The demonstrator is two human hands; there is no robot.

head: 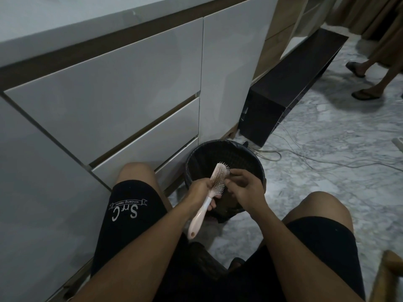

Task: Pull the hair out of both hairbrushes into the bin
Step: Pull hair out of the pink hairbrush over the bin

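Note:
A pale pink hairbrush (214,184) is held over a black round bin (220,155) on the floor between my knees. My left hand (199,190) grips the brush where the handle meets the head, bristles turned right. My right hand (245,188) is at the bristles, fingers pinched against them; any hair in the pinch is too small to make out. The brush's handle points down toward my lap. A second hairbrush is not in view.
White drawer fronts (122,99) stand close on the left. A dark low box (274,107) lies past the bin. Loose cables (305,158) run over the marble floor at right. Another person's sandalled feet (364,81) are at top right. A wooden object (390,277) sits at bottom right.

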